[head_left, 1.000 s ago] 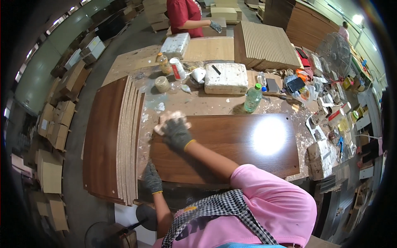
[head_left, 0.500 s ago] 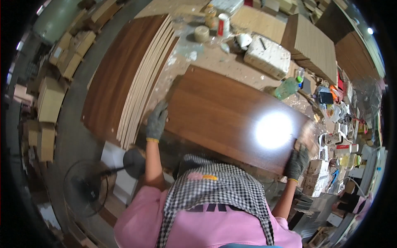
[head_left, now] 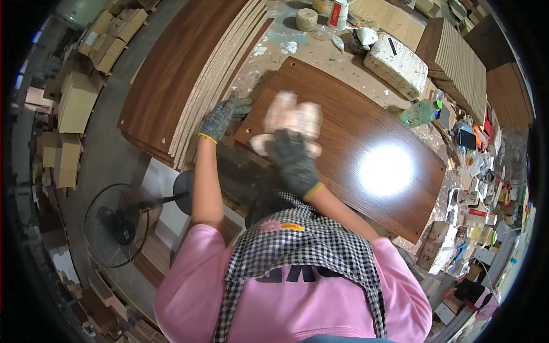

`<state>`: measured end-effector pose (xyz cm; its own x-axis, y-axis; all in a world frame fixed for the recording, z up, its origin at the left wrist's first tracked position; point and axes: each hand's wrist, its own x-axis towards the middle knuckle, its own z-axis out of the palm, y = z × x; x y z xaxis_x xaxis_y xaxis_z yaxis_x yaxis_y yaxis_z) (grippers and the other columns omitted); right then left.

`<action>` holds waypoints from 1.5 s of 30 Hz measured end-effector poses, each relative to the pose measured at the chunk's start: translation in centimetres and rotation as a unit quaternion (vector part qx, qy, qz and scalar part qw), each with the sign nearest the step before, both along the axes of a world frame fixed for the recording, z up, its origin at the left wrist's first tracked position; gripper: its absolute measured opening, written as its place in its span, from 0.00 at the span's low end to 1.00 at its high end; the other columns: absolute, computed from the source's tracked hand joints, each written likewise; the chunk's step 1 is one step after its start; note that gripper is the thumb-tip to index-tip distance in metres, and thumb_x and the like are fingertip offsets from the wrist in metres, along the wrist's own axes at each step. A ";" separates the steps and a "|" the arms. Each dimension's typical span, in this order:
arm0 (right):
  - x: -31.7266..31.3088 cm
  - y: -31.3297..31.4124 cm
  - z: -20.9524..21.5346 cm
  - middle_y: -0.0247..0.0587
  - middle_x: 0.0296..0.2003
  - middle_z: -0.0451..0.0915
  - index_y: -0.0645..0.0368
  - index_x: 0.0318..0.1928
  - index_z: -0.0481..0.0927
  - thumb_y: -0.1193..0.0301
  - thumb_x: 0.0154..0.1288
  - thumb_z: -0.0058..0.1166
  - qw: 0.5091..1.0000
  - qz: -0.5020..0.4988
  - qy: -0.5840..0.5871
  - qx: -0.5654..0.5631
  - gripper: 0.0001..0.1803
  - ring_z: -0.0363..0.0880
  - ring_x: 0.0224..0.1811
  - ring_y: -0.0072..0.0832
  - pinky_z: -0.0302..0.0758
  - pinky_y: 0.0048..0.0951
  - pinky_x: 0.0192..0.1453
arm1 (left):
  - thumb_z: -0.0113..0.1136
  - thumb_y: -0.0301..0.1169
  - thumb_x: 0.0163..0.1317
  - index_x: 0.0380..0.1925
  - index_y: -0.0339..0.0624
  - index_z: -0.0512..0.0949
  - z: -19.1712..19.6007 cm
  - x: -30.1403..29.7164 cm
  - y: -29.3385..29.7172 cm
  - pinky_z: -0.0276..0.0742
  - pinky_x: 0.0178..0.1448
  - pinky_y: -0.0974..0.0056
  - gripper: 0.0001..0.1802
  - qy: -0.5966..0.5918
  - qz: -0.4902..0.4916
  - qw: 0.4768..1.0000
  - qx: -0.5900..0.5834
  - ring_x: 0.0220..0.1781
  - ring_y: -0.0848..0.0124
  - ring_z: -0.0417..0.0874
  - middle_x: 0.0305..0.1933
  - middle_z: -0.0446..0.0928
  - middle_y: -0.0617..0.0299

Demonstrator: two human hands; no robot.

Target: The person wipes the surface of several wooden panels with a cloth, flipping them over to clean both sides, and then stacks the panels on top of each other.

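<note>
A brown wood-grain board (head_left: 349, 143) with a small hole near each visible corner lies flat on the worktable in front of me. My right hand (head_left: 293, 163), in a grey knit glove, presses a pale, motion-blurred rag (head_left: 294, 119) against the board's left part. My left hand (head_left: 229, 111), gloved the same way, is at the board's left end, beside a stack of similar boards (head_left: 183, 80). Its fingers are stretched out and apart, and I see nothing in them. A bright glare covers part of the board's right half.
A paint-spotted white block (head_left: 396, 67) and a green bottle (head_left: 422, 112) lie beyond the board. Farther right stands another board stack (head_left: 454, 66), with clutter along the table's right side. A black fan (head_left: 117, 224) stands at lower left.
My right hand has swept the rag from the board's right end to its left part. My left hand remains at the left end. The view has shifted, with the board appearing higher.
</note>
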<state>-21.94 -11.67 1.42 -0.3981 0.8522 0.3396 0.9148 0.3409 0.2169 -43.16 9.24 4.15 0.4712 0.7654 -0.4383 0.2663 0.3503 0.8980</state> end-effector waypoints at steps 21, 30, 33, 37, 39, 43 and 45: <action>29.1 -27.5 4.8 0.45 0.44 0.84 0.64 0.55 0.80 0.59 0.71 0.57 0.648 -0.493 0.569 0.115 0.22 0.80 0.46 0.32 0.76 0.33 0.56 | 0.46 0.52 0.74 0.55 0.37 0.79 -2.3 2.3 -5.7 0.74 0.61 0.48 0.29 0.324 -0.009 0.868 0.376 0.58 0.42 0.78 0.56 0.80 0.42; 28.3 -31.6 4.3 0.56 0.54 0.82 0.64 0.68 0.69 0.47 0.68 0.53 0.601 -0.688 0.405 0.023 0.39 0.80 0.58 0.50 0.74 0.43 0.62 | 0.44 0.50 0.74 0.37 0.33 0.80 -1.8 4.4 -4.6 0.72 0.54 0.40 0.28 0.375 -0.008 0.839 0.395 0.49 0.37 0.79 0.44 0.80 0.35; 28.4 -31.0 5.4 0.58 0.56 0.81 0.67 0.64 0.74 0.45 0.66 0.53 0.575 -0.689 0.440 0.015 0.39 0.79 0.60 0.50 0.73 0.41 0.64 | 0.43 0.50 0.75 0.39 0.34 0.81 -3.0 3.8 -4.2 0.73 0.57 0.42 0.28 0.374 -0.008 0.821 0.431 0.51 0.38 0.79 0.46 0.81 0.36; 27.7 -30.4 5.8 0.60 0.55 0.81 0.67 0.57 0.80 0.46 0.67 0.53 0.556 -0.694 0.456 0.016 0.35 0.79 0.60 0.51 0.73 0.41 0.64 | 0.41 0.48 0.76 0.43 0.34 0.82 -3.8 3.8 -3.2 0.73 0.59 0.43 0.28 0.413 -0.014 0.813 0.411 0.53 0.41 0.80 0.49 0.81 0.37; 27.0 -29.8 6.5 0.61 0.54 0.81 0.66 0.56 0.81 0.46 0.68 0.53 0.562 -0.707 0.429 -0.006 0.34 0.80 0.58 0.52 0.74 0.42 0.63 | 0.39 0.48 0.77 0.45 0.35 0.82 -3.8 3.9 -2.8 0.74 0.61 0.46 0.29 0.420 -0.039 0.815 0.398 0.56 0.43 0.80 0.52 0.81 0.39; 25.4 -29.0 8.0 0.59 0.55 0.81 0.64 0.57 0.81 0.44 0.67 0.52 0.550 -0.716 0.428 -0.048 0.35 0.79 0.60 0.51 0.73 0.43 0.64 | 0.37 0.45 0.78 0.46 0.34 0.82 -3.9 3.7 -1.2 0.75 0.60 0.48 0.28 0.394 -0.056 0.812 0.427 0.55 0.45 0.81 0.52 0.82 0.41; 24.6 -28.6 8.7 0.59 0.54 0.81 0.65 0.57 0.81 0.44 0.67 0.52 0.536 -0.726 0.428 -0.057 0.35 0.79 0.59 0.52 0.74 0.43 0.63 | 0.37 0.39 0.77 0.55 0.35 0.79 -3.6 4.0 -0.4 0.74 0.65 0.52 0.24 0.466 -0.115 0.754 0.448 0.60 0.49 0.80 0.59 0.79 0.44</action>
